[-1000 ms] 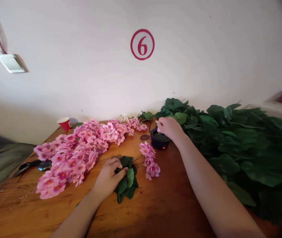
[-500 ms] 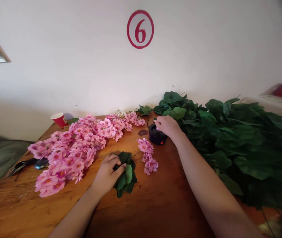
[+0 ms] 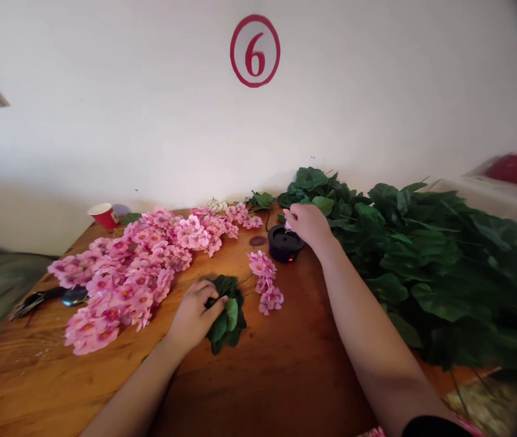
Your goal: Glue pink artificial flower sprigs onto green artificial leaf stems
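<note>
My left hand (image 3: 197, 314) is closed on a bunch of green artificial leaves (image 3: 227, 321) low over the table. Thin stems run from the bunch to pink artificial blossoms (image 3: 265, 282) on its right. My right hand (image 3: 308, 226) pinches a small pink flower (image 3: 287, 226), mostly hidden by the fingers. It is held just above the far right rim of a round black pot (image 3: 281, 250) with a lit red light on its front. A dark round disc or stain (image 3: 257, 241) shows on the table left of the pot.
A heap of pink blossoms (image 3: 142, 267) covers the left of the wooden table (image 3: 240, 394). Green leaves (image 3: 422, 261) are piled on the right. A red paper cup (image 3: 104, 217) is at the back left, and a dark-handled tool (image 3: 44, 298) at the left edge.
My right hand has lifted slightly with the small pink flower, uncovering more of the pot's top. My left hand keeps its hold on the leaves. The whole view has shifted a little.
</note>
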{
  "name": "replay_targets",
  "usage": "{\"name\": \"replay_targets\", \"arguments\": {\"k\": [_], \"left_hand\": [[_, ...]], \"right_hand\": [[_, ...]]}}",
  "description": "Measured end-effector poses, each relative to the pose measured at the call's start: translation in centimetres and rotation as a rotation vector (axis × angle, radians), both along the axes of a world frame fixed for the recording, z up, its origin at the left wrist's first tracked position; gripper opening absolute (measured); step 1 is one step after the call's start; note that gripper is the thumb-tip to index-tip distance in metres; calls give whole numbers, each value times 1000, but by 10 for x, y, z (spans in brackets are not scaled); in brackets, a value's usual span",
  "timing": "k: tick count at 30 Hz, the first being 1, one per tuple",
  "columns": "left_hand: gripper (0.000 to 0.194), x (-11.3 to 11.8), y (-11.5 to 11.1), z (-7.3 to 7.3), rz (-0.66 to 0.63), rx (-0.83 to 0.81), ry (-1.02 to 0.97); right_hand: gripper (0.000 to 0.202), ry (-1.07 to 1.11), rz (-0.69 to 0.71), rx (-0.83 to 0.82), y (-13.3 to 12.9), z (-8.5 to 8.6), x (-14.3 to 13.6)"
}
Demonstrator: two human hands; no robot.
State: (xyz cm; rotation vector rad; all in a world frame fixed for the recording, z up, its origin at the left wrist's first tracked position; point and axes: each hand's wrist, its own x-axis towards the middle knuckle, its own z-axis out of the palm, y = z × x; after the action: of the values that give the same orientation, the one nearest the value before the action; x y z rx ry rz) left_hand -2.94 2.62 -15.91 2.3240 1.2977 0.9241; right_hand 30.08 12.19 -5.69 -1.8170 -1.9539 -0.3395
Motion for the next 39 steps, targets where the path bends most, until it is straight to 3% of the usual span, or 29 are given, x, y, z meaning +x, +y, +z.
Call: {"name": "replay_targets", "arguments": {"k": [7,12,17,24,39], "left_hand": [[28,0,-1,0,10,1,10],[25,0,-2,-1,8,0,15],[24,0,-4,-1,7,-12,17],[21,0,-5,-1,-2,-9,5],[21,-1,-6,-2,-12,-4,4]], "right_hand": [[39,121,-15,63,-7,9,0],[42,273,-19,234,-10,8,-4],[39,190,-147,124,-2,-4,-9],[33,25,-178,11,3,-8,-1],[40,130,-56,75,5,-15,-15]]}}
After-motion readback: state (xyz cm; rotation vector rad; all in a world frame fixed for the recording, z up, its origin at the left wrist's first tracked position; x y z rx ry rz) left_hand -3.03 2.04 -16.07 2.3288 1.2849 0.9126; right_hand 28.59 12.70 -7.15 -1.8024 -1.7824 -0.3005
